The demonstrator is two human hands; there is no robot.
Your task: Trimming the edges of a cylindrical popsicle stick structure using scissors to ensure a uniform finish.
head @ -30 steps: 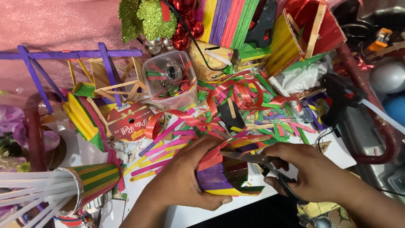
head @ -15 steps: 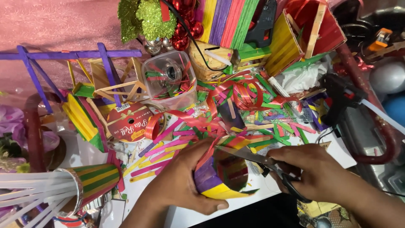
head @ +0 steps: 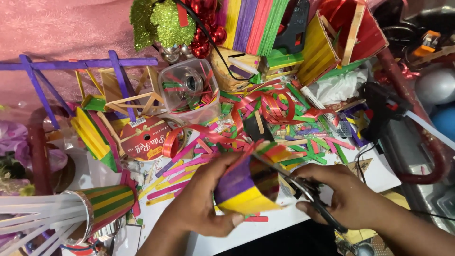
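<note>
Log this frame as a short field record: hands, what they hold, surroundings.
left hand: left hand grips a striped craft-stick cup, purple, yellow and green, tilted on its side
right hand: right hand holds scissors, blades at the cup's rim
surface: white table strewn with coloured craft sticks
behind: clear plastic tub, red ribbon, ribbon spool, black glue gun
left edge: striped cone, purple stick frame
</note>
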